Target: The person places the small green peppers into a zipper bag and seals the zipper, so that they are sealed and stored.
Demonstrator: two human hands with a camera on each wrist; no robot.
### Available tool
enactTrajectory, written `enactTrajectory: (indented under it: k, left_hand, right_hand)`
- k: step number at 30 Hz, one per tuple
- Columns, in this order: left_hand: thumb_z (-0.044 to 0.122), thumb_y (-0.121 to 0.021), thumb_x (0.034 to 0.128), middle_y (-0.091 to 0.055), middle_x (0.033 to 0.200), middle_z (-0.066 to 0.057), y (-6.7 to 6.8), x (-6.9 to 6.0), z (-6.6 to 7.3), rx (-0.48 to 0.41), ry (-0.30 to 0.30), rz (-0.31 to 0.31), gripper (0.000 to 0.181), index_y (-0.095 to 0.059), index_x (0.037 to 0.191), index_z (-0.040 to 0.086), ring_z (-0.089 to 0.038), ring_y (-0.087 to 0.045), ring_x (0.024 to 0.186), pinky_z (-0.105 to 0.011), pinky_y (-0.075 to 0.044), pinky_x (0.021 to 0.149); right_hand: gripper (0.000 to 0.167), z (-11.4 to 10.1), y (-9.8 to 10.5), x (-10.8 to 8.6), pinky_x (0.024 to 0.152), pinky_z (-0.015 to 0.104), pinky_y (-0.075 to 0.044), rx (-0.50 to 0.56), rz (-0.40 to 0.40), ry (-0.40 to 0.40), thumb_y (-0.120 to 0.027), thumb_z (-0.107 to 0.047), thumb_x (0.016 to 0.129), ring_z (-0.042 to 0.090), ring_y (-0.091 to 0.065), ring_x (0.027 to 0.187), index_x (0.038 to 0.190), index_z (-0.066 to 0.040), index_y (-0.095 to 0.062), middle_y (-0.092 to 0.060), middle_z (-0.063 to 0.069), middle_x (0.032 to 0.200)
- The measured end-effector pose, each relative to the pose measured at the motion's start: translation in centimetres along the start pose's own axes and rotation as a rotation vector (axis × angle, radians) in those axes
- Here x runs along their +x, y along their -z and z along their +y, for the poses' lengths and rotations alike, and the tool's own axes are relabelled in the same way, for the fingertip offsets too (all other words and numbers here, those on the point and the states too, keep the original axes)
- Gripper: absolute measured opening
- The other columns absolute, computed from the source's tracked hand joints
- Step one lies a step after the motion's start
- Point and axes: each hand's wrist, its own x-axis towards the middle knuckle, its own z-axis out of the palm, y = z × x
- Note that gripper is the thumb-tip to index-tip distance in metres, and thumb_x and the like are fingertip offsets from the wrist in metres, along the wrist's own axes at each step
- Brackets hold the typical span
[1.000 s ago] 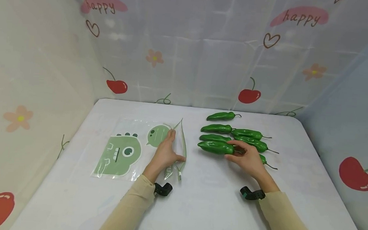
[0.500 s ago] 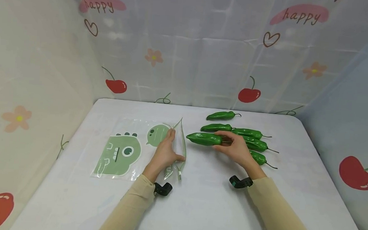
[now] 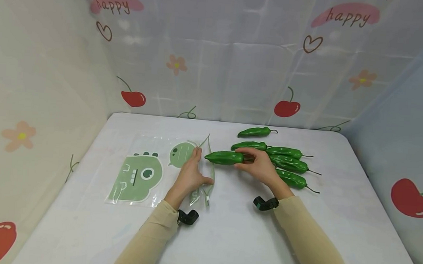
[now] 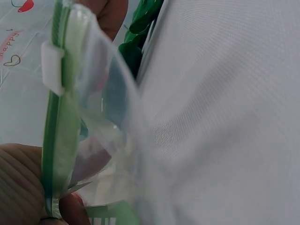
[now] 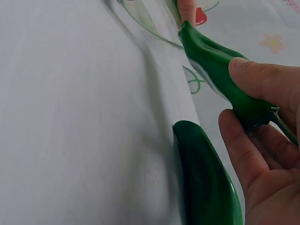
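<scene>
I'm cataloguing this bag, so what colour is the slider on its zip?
White; the slider shows best in the left wrist view.

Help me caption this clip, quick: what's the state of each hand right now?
Left hand: holding the clear bag at its mouth.
Right hand: closed on a green pepper, pinched near its stem end.

White cloth-covered table [image 3: 223, 241], rounded far corners. Left of centre lies a clear plastic zip bag with green cartoon print [image 3: 137, 180]; right, grouped long glossy green peppers [image 3: 288, 163], a lone green pepper [image 3: 254, 132] behind.
</scene>
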Motion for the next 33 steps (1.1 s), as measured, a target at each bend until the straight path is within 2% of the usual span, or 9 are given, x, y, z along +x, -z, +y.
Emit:
enactTrajectory:
  k: [10,24,33]
  left_hand:
    - [0.019,-0.099,0.0657,-0.015,0.173,-0.014,-0.1,-0.2,0.2,-0.011,-0.022,-0.001,0.125,-0.022,0.164,0.003,-0.033,-0.021,0.158,-0.047,-0.026,0.128]
    - [0.02,-0.099,0.0651,-0.017,0.173,-0.012,-0.2,-0.1,0.0,0.001,-0.054,-0.004,0.126,-0.023,0.164,0.005,-0.033,-0.023,0.158,-0.047,-0.028,0.127]
    - [0.02,-0.099,0.0649,-0.019,0.173,-0.009,0.0,-0.2,0.3,-0.004,-0.048,-0.005,0.126,-0.023,0.165,0.008,-0.032,-0.025,0.157,-0.048,-0.029,0.126]
  right_hand:
    - [0.052,-0.3,-1.1,0.7,0.092,0.045,-0.06,-0.062,0.008,0.023,-0.086,-0.018,0.085,0.03,-0.07,0.116,0.133,-0.016,-0.07,-0.068,0.01,0.134]
    - [0.049,-0.7,-1.9,1.3,0.092,0.045,-0.06,-0.083,0.019,0.003,-0.086,-0.019,0.085,0.031,-0.07,0.114,0.132,-0.016,-0.071,-0.068,0.011,0.134]
    - [0.049,-0.6,-2.7,1.7,0.09,0.044,-0.06,-0.079,-0.004,-0.002,-0.085,-0.019,0.086,0.03,-0.071,0.113,0.132,-0.016,-0.071,-0.068,0.01,0.133]
